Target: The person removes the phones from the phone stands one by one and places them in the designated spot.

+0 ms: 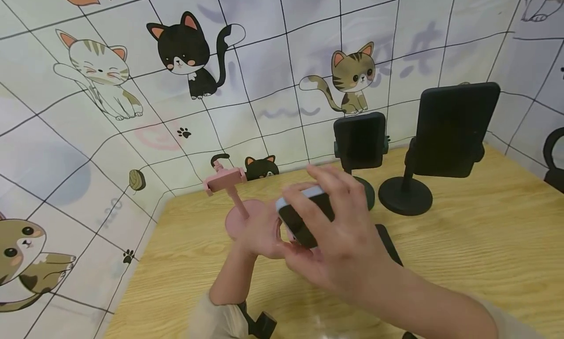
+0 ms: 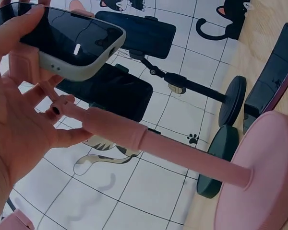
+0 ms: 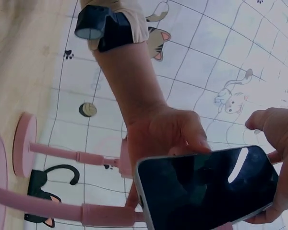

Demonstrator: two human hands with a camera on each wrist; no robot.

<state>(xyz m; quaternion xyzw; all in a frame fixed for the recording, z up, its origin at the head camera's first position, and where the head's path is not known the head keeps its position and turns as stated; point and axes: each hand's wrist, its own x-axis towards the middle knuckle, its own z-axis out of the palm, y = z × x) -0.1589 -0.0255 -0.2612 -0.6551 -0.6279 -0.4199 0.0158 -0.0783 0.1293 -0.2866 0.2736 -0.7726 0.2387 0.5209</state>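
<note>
Above a wood-grain table [image 1: 484, 241], a phone [image 3: 206, 191] was gripped by curled fingers of the right hand [image 1: 350, 226] and, at the clamp [image 2: 25, 63] of a pink stand [image 2: 194, 157], pinched between thumb and fingers of the left hand [image 2: 14, 127]. Behind, a second pink stand [image 1: 237, 202] and a mounted tablet [image 1: 456, 128] were backed by cat-printed sheeting [image 1: 269, 65].

Here we are at a table [image 1: 493, 231] in pale wood grain, with a backdrop [image 1: 273, 104] wrapping the left, back and right! It's white and gridded, lines wavering as on loose cloth, and cats all over: a black cat [image 1: 184, 48] here, a tabby [image 1: 354, 75] there, paw prints [image 1: 183, 132] between. Homely décor, but home, shop or studio? The views can't settle it. Up on the wood, pink stands [image 2: 192, 157], and a black stand [image 1: 405, 197] bearing a dark screen [image 1: 456, 128]. A wrist camera [image 3: 91, 24] too: recording's happening here!
</note>
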